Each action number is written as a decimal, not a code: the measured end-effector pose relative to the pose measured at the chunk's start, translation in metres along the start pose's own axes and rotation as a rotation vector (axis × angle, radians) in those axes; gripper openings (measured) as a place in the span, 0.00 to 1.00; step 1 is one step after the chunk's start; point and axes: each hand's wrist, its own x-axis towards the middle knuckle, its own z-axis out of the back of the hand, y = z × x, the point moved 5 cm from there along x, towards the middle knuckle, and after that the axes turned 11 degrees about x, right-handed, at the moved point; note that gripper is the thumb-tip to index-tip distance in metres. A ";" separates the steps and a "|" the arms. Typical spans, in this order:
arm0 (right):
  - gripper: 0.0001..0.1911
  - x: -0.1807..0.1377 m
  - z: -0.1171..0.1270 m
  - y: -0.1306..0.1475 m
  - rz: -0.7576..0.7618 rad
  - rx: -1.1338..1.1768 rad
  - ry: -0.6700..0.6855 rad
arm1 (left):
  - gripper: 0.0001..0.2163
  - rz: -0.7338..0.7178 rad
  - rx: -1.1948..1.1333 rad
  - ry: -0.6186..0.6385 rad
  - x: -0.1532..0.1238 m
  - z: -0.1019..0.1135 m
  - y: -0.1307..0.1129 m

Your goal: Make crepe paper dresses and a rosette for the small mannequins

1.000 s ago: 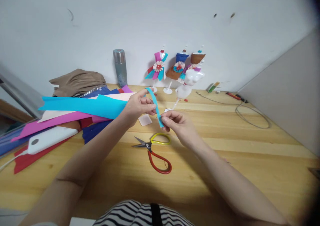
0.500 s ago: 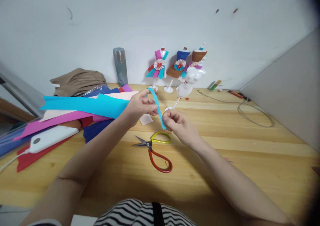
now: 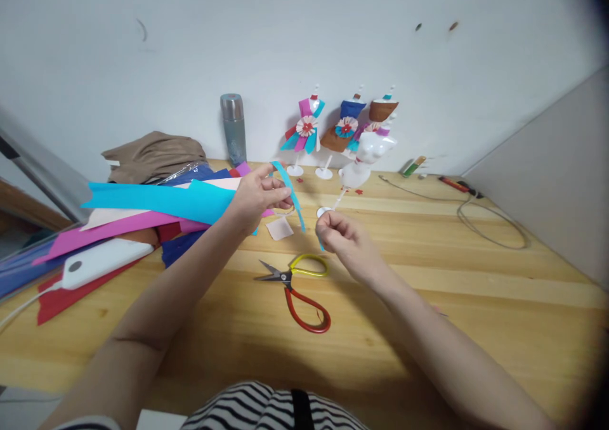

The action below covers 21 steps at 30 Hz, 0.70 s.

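Note:
My left hand [image 3: 264, 195] pinches a narrow turquoise strip [image 3: 291, 194], which curves over the fingers and hangs down to the right. Just right of the strip's free end, my right hand [image 3: 339, 236] is closed in a pinch, with a small turquoise scrap [image 3: 320, 245] poking out below the fingertips. A gap shows between the strip and that scrap. Beneath the hands lie scissors [image 3: 287, 278], blades apart, with one yellow and one red handle. A pale pink square [image 3: 280, 228] rests on the table below my left hand.
Coloured sheets [image 3: 157, 200] and a white device with a cord [image 3: 107, 262] lie at left. Behind are brown cloth [image 3: 155, 154], a flask [image 3: 233, 129], dressed mini mannequins [image 3: 304, 125] and a mostly bare white one [image 3: 356, 173]. A grey cable [image 3: 466, 217] lies at right.
My right hand has come away from the strip, a small turquoise scrap now in its pinch. My left hand has shifted slightly left with the strip. The camera view has moved a little.

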 end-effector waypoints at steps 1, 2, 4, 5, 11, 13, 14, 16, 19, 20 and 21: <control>0.10 0.001 0.003 -0.001 0.012 -0.036 -0.026 | 0.24 0.002 -0.002 0.001 0.000 0.002 -0.001; 0.11 0.002 0.007 -0.002 0.031 -0.086 -0.053 | 0.24 0.004 -0.005 0.000 0.000 0.002 -0.001; 0.12 0.007 0.015 -0.005 0.072 -0.197 -0.092 | 0.23 0.006 -0.006 0.000 -0.002 0.002 -0.002; 0.14 0.010 0.019 -0.009 0.089 -0.241 -0.107 | 0.23 0.007 -0.003 0.000 -0.003 0.001 -0.002; 0.08 0.025 0.027 -0.035 0.107 -0.418 0.051 | 0.24 -0.024 0.052 -0.023 -0.005 -0.005 0.001; 0.06 0.025 0.028 -0.037 0.100 -0.473 0.040 | 0.23 -0.027 0.062 -0.026 -0.002 -0.005 0.003; 0.08 0.024 0.029 -0.035 0.088 -0.488 0.012 | 0.24 -0.023 0.067 -0.029 -0.001 -0.005 0.005; 0.14 0.020 0.027 -0.030 0.065 -0.429 -0.025 | 0.24 -0.016 0.075 -0.038 0.001 -0.005 0.008; 0.14 0.014 0.017 -0.020 0.059 -0.120 -0.019 | 0.24 -0.024 0.091 -0.042 0.001 -0.007 0.009; 0.14 0.012 0.013 -0.018 0.046 -0.025 -0.010 | 0.24 -0.024 0.100 -0.039 0.000 -0.009 0.009; 0.15 0.011 0.009 -0.017 0.024 0.049 0.000 | 0.25 -0.020 0.111 -0.035 -0.001 -0.010 0.009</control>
